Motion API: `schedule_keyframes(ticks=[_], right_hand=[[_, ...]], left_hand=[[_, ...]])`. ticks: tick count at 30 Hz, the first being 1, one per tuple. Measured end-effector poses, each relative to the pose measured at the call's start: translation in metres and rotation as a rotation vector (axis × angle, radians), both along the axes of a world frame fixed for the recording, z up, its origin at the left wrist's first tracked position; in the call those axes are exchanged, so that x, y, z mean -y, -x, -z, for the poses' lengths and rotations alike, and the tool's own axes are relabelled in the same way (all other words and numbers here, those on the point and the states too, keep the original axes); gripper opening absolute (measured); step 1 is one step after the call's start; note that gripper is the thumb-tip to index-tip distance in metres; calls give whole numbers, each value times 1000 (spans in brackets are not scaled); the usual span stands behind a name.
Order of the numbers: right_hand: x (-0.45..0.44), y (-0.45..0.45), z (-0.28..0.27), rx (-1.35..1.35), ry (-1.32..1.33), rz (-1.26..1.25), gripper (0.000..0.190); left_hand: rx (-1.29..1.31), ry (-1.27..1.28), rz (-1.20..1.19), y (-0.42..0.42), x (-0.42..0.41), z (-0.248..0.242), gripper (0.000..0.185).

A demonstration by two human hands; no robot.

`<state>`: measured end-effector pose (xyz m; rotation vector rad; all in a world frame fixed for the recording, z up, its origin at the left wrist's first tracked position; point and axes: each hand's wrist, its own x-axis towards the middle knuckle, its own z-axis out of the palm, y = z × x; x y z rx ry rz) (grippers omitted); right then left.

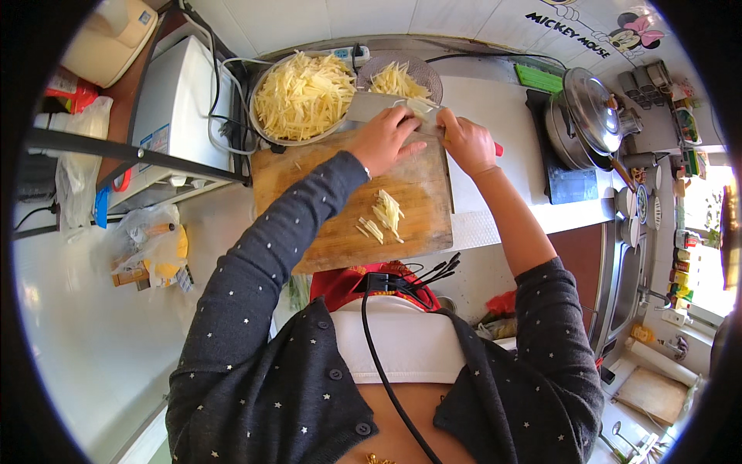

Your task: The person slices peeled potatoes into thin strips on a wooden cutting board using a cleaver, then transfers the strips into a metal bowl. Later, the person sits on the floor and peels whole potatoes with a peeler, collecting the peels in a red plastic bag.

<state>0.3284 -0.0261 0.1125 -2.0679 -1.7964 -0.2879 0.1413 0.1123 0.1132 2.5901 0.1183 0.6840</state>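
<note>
A cleaver (365,107) lies nearly level over the far edge of a wooden cutting board (324,203). My right hand (472,142) is closed around its handle end; a red tip shows beyond the palm. The fingers of my left hand (389,142) are spread and touch the blade, with pale strips (420,107) on it. Behind the blade a glass plate (432,72) bears a small heap of pale yellow strips, perhaps potato (397,80). A round bowl (253,113) heaped with similar strips stands to its left. A few cut strips (387,211) lie on the board.
A lidded steel pot (585,116) stands at the right beside a dark cooktop (571,185). A white appliance (182,104) is at the left on a black-framed shelf. A power strip (353,53) and cables run along the wall. A sink (629,284) lies far right.
</note>
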Motion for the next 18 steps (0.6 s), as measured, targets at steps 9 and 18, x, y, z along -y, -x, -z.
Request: schedule_keyframes(ticks=[9,18], right_hand=[[-26,-3,23,-48,114,105,21],[-10,-8,12,-91,66,142,15]], left_hand=[[-30,-50,-121,-64,-91,31,25],[-153,43,-74,-34,-102,13,26]])
